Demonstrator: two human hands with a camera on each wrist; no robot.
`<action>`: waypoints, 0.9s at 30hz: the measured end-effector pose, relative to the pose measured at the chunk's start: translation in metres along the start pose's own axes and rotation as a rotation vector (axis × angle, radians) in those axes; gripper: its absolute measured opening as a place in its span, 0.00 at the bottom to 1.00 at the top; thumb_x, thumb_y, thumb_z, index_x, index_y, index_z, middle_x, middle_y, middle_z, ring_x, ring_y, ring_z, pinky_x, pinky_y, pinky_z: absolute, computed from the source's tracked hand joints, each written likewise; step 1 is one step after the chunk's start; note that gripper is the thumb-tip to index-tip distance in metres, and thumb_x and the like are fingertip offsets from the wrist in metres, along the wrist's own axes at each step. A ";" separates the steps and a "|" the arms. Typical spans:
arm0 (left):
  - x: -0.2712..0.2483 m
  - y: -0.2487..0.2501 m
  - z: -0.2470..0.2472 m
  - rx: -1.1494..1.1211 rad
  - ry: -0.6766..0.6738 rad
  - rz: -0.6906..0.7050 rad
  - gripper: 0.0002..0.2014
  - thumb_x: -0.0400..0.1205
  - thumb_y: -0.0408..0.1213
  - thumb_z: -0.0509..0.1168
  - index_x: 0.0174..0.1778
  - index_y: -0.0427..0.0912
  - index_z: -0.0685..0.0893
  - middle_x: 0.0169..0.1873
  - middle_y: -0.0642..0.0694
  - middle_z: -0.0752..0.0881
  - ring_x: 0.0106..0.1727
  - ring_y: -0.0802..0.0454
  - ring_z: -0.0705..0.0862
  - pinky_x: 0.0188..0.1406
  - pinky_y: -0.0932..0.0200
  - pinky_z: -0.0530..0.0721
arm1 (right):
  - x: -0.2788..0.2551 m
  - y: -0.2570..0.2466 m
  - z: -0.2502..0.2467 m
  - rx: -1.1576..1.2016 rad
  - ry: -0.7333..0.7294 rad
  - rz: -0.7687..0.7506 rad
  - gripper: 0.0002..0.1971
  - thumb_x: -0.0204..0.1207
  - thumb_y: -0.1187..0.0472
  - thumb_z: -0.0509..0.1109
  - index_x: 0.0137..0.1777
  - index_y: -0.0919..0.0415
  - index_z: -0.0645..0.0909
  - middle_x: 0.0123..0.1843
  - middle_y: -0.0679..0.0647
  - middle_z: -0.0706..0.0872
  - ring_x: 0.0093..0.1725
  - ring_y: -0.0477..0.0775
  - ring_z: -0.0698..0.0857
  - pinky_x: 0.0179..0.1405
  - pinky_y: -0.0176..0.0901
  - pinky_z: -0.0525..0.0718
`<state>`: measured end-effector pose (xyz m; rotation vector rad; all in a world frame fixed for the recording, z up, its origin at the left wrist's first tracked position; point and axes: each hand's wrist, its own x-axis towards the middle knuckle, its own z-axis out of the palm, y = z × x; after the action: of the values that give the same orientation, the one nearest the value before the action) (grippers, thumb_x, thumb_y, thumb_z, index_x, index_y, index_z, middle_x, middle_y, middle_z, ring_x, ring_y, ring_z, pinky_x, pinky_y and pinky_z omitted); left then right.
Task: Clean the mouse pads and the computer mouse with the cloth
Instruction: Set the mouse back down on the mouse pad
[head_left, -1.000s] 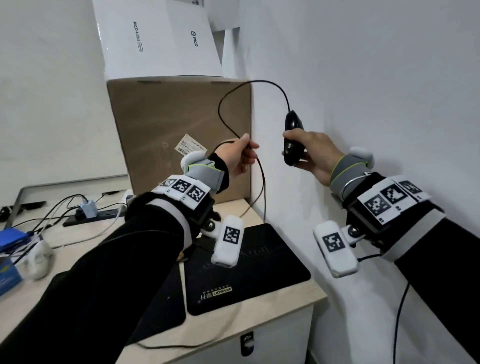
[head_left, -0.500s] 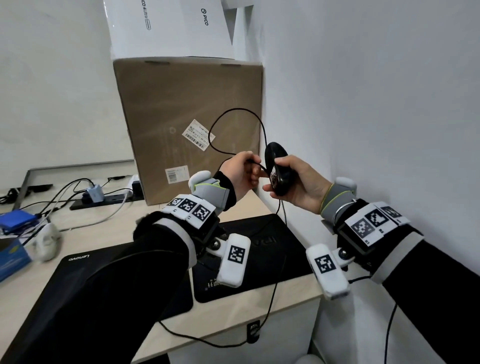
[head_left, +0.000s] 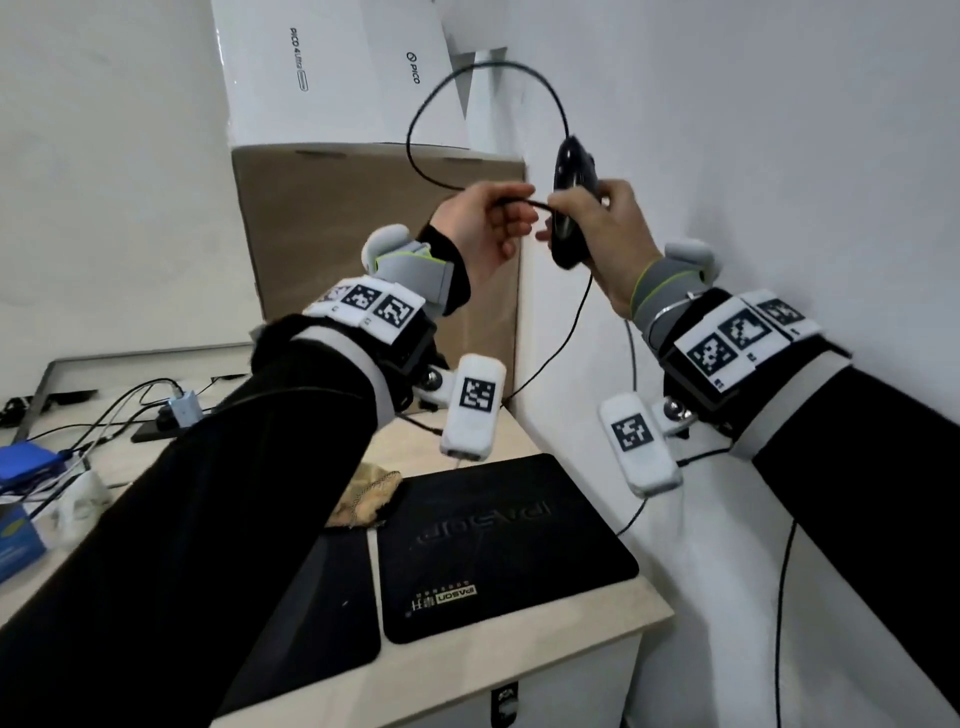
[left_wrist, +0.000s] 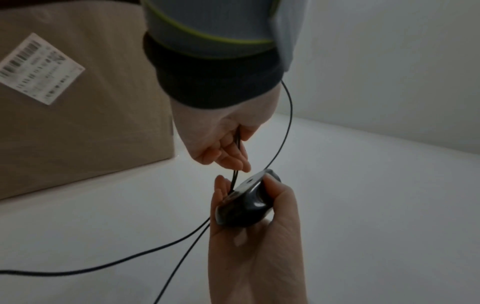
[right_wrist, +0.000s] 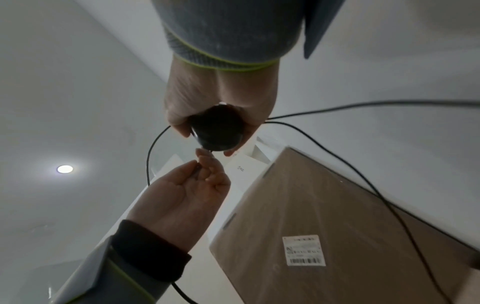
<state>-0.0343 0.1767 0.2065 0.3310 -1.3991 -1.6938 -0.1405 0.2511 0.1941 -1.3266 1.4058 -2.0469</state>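
My right hand (head_left: 597, 223) grips the black wired mouse (head_left: 570, 171) upright in the air near the right wall. Close beside it, my left hand (head_left: 498, 218) pinches the mouse cable (head_left: 441, 88), which loops up above both hands and hangs down to the desk. The wrist views show the same mouse (left_wrist: 244, 205) (right_wrist: 217, 131) in my right palm. Two black mouse pads lie on the desk below: the right pad (head_left: 498, 545) in full view, the left pad (head_left: 322, 597) partly under my left arm. A tan cloth (head_left: 363, 499) sits crumpled behind them.
A large cardboard box (head_left: 337, 234) stands at the back with white boxes (head_left: 322, 67) stacked on it. Cables, a small adapter (head_left: 184, 408) and blue items (head_left: 26, 462) crowd the desk's left side. The white wall (head_left: 727, 156) runs close on the right.
My hands, apart a second ago, have come together. The left hand's pinch on the cable now sits right beside the mouse, and the cable loops above both hands.
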 end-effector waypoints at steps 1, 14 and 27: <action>0.002 0.007 0.002 -0.012 -0.006 0.021 0.14 0.83 0.33 0.51 0.38 0.41 0.80 0.16 0.50 0.82 0.18 0.58 0.78 0.21 0.66 0.65 | 0.006 -0.006 0.003 -0.015 0.022 -0.040 0.23 0.66 0.54 0.73 0.57 0.62 0.68 0.50 0.61 0.84 0.43 0.60 0.90 0.45 0.50 0.87; -0.003 -0.105 -0.075 0.070 0.143 -0.280 0.16 0.85 0.41 0.48 0.38 0.44 0.78 0.12 0.50 0.82 0.13 0.62 0.78 0.19 0.66 0.62 | -0.017 0.108 0.016 -0.190 -0.098 0.280 0.26 0.54 0.42 0.74 0.49 0.50 0.71 0.58 0.62 0.85 0.55 0.61 0.87 0.61 0.56 0.84; -0.040 -0.196 -0.117 0.420 0.151 -0.770 0.24 0.86 0.52 0.45 0.32 0.41 0.76 0.10 0.50 0.80 0.10 0.57 0.75 0.23 0.64 0.59 | -0.057 0.202 0.013 -0.528 -0.107 0.612 0.33 0.59 0.44 0.72 0.61 0.58 0.68 0.58 0.59 0.84 0.58 0.59 0.84 0.57 0.51 0.84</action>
<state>-0.0211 0.1246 -0.0190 1.3451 -1.6160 -1.8786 -0.1456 0.1899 -0.0068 -0.9689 2.0672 -1.2391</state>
